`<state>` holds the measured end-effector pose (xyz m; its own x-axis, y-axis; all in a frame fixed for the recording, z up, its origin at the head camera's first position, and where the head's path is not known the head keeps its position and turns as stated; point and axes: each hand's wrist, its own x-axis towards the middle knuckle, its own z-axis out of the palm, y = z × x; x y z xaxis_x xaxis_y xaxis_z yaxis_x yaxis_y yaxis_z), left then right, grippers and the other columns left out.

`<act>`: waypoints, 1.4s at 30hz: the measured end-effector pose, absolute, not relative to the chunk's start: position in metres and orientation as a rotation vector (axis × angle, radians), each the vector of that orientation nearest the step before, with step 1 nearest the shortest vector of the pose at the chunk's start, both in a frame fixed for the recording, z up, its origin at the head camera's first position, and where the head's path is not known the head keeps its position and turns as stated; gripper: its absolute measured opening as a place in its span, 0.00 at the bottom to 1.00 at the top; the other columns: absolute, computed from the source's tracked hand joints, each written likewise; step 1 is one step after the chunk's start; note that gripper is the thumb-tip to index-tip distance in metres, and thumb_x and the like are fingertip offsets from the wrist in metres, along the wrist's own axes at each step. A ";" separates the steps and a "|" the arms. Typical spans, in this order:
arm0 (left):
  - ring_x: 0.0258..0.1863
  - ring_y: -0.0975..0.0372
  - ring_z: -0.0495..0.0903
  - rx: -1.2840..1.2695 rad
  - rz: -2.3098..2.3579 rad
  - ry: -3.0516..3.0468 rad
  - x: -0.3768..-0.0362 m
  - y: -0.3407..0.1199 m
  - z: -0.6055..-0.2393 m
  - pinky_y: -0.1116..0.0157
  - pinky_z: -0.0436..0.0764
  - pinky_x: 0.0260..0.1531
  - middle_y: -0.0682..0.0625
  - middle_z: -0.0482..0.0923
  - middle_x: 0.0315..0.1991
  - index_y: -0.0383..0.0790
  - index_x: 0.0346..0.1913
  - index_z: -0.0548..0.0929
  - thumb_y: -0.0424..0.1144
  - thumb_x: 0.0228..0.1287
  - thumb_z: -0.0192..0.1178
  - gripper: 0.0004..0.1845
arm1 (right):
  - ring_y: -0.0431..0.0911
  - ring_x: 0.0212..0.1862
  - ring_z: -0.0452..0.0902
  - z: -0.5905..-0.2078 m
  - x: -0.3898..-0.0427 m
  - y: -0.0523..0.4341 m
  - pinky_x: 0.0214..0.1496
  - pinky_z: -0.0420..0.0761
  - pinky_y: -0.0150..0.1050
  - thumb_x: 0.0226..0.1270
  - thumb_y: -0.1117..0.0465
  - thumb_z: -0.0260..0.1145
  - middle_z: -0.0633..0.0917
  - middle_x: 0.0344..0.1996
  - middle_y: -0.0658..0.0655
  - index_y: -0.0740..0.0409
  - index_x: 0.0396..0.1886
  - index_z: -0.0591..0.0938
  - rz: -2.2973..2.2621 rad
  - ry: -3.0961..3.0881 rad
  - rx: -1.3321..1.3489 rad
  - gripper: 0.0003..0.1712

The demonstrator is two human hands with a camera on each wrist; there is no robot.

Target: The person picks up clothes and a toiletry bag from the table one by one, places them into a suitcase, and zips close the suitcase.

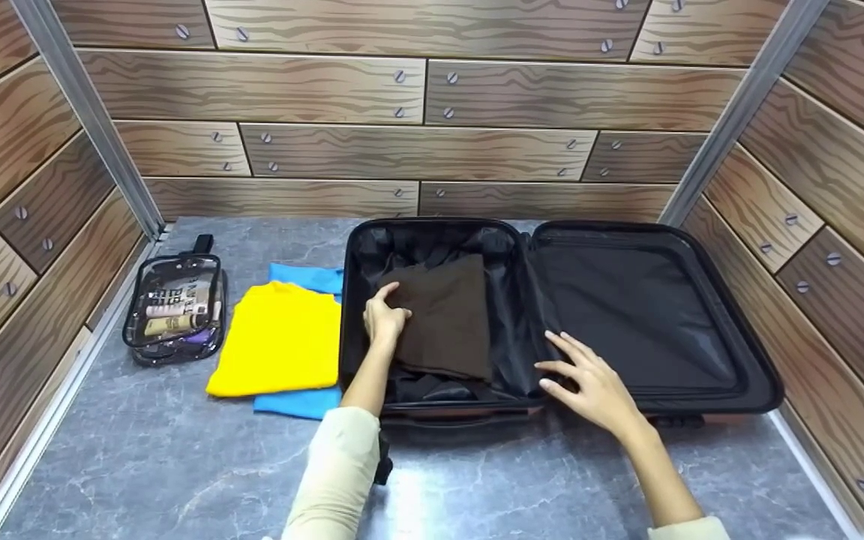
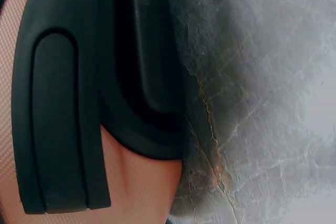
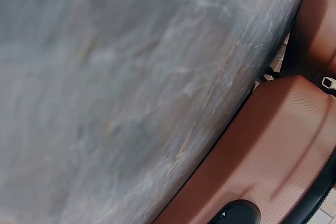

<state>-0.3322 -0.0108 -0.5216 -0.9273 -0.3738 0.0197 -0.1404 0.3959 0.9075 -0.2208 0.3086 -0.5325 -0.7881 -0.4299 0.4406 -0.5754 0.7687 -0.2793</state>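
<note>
An open black suitcase lies flat on the grey marble table. A folded dark brown garment lies in its left half. My left hand rests on the garment's left edge with its fingers curled over it. My right hand is open, fingers spread, over the suitcase's middle hinge near the front rim. The left wrist view shows only the suitcase's black handle and brown shell. The right wrist view shows the brown shell and the table; neither wrist view shows a hand.
A folded yellow garment lies on a blue one left of the suitcase. Further left stands a clear toiletry pouch holding tubes. Wood-patterned walls enclose the table on three sides.
</note>
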 end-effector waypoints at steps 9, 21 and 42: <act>0.56 0.49 0.65 0.406 -1.338 -2.479 -0.329 -0.009 -0.521 0.56 0.68 0.52 0.40 0.69 0.56 0.48 0.56 0.78 0.24 0.44 0.65 0.31 | 0.51 0.66 0.55 -0.531 -0.220 0.307 0.55 0.64 0.59 0.57 0.52 0.67 0.65 0.65 0.49 0.46 0.45 0.85 0.580 -2.611 0.775 0.15; 0.62 0.49 0.59 0.277 -1.178 -2.496 -0.325 -0.003 -0.515 0.54 0.65 0.56 0.38 0.64 0.60 0.47 0.58 0.76 0.25 0.45 0.66 0.32 | 0.53 0.66 0.56 -0.530 -0.223 0.308 0.57 0.63 0.58 0.59 0.49 0.65 0.66 0.65 0.51 0.47 0.45 0.84 0.580 -2.611 0.786 0.16; 0.52 0.53 0.73 -0.154 -1.298 -2.061 -0.290 -0.065 -0.458 0.61 0.68 0.54 0.43 0.78 0.48 0.35 0.50 0.81 0.24 0.50 0.63 0.20 | 0.54 0.66 0.56 -0.532 -0.222 0.308 0.56 0.63 0.58 0.57 0.52 0.67 0.66 0.65 0.52 0.46 0.45 0.84 0.570 -2.601 0.787 0.15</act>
